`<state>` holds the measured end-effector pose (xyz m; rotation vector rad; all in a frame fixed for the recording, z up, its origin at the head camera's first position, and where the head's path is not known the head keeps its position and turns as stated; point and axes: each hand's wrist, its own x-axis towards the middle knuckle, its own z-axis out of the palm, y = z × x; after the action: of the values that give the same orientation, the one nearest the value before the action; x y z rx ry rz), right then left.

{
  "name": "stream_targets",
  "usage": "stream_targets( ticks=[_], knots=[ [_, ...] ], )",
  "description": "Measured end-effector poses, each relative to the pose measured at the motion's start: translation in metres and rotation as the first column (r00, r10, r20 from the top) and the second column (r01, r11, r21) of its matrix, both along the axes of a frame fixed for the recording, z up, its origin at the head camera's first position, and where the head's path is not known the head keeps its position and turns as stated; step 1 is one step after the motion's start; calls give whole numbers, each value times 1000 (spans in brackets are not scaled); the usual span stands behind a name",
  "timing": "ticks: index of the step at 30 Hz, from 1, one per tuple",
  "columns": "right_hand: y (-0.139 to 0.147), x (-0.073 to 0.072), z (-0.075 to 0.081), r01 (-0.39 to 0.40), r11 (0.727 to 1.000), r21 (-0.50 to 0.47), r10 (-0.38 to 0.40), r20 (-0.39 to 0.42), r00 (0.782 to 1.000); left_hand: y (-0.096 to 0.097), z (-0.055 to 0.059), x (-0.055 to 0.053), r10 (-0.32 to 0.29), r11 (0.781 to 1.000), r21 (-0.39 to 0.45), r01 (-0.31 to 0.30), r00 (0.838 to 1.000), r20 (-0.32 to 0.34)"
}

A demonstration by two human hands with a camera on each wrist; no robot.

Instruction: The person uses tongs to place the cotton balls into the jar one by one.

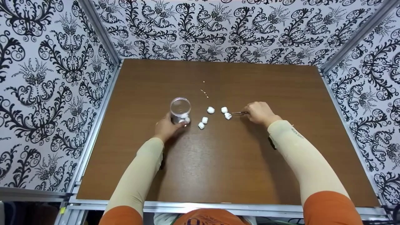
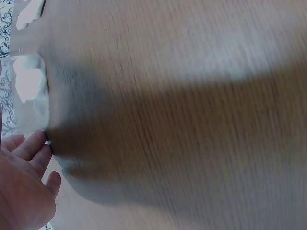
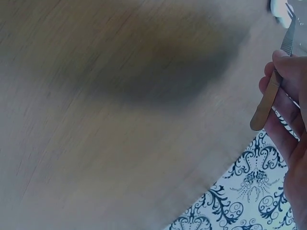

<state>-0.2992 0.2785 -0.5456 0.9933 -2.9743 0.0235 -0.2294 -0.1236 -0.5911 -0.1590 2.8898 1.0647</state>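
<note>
In the head view my left hand [image 1: 166, 127] holds a clear round jar [image 1: 180, 107] by its side, left of the table's middle. White cotton balls [image 1: 187, 119] show low inside it. To the right, my right hand [image 1: 260, 113] pinches metal tweezers [image 1: 239, 113], pointing left, their tips at a cotton ball [image 1: 228, 116]. Whether the tips grip it I cannot tell. Touching or close behind it lies another cotton ball [image 1: 224, 109]. In the right wrist view the tweezers [image 3: 268, 103] lie between thumb and fingers. The left wrist view shows fingertips against the jar [image 2: 42, 112].
More cotton balls lie between the hands: a single one [image 1: 211, 110] farther back and two together, one [image 1: 204, 120] behind the other [image 1: 201, 126]. Tiny bright flecks [image 1: 204, 92] show on the brown table [image 1: 237, 162]. Patterned panels [image 1: 215, 28] and metal rails enclose the table.
</note>
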Motion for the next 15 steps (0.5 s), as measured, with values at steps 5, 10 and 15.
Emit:
stream_targets(
  ticks=[5,10,15],
  knots=[
    [-3,0,0,-24,1000,4,24,-6,1000,0,0,0,-2,1000,-1,2,1000,0],
    [-5,0,-1,-24,1000,4,24,-9,1000,1,1,0,0,1000,8,0,1000,-4],
    [-5,0,-3,-10,1000,14,11,-25,1000,1,0,0,0,1000,16,0,1000,-11]
  ],
)
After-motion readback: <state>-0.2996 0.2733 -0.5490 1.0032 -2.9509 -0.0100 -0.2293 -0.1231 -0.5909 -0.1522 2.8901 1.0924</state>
